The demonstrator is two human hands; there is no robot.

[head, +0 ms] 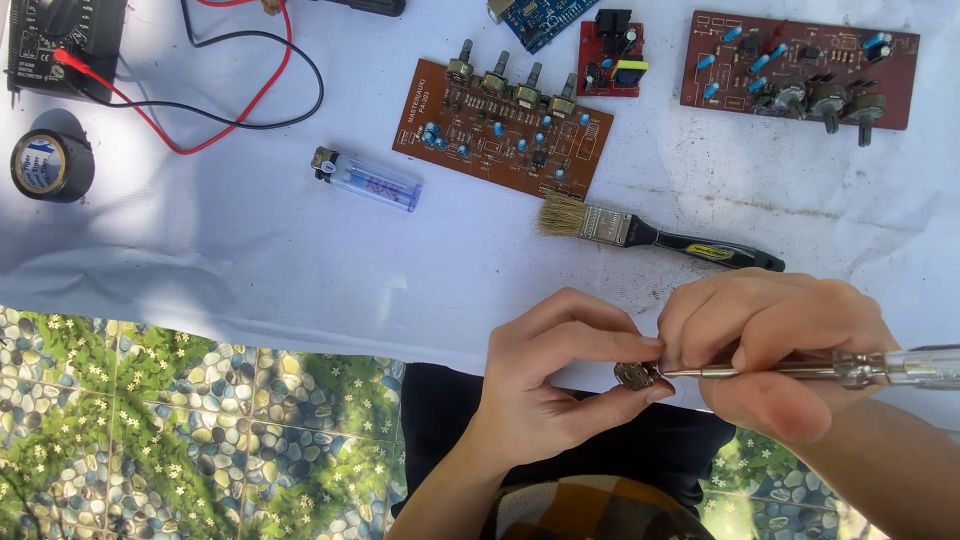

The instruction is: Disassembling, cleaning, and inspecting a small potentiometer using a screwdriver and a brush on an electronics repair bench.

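Our left hand [545,375] is pinching a small round metal component [635,375] between thumb and fingertips, just off the near edge of the white-covered counter [250,260], above our lap. Our right hand [775,345] is gripping a slim screwdriver with a clear plastic handle [850,370], its tip touching the component. Just beyond our hands, a black-handled bristle brush [650,232] is lying on the counter; farther out are sitting a brown rectangular circuit board with knobs [500,125], a clear blue lighter [368,180] and a black tape roll [50,165].
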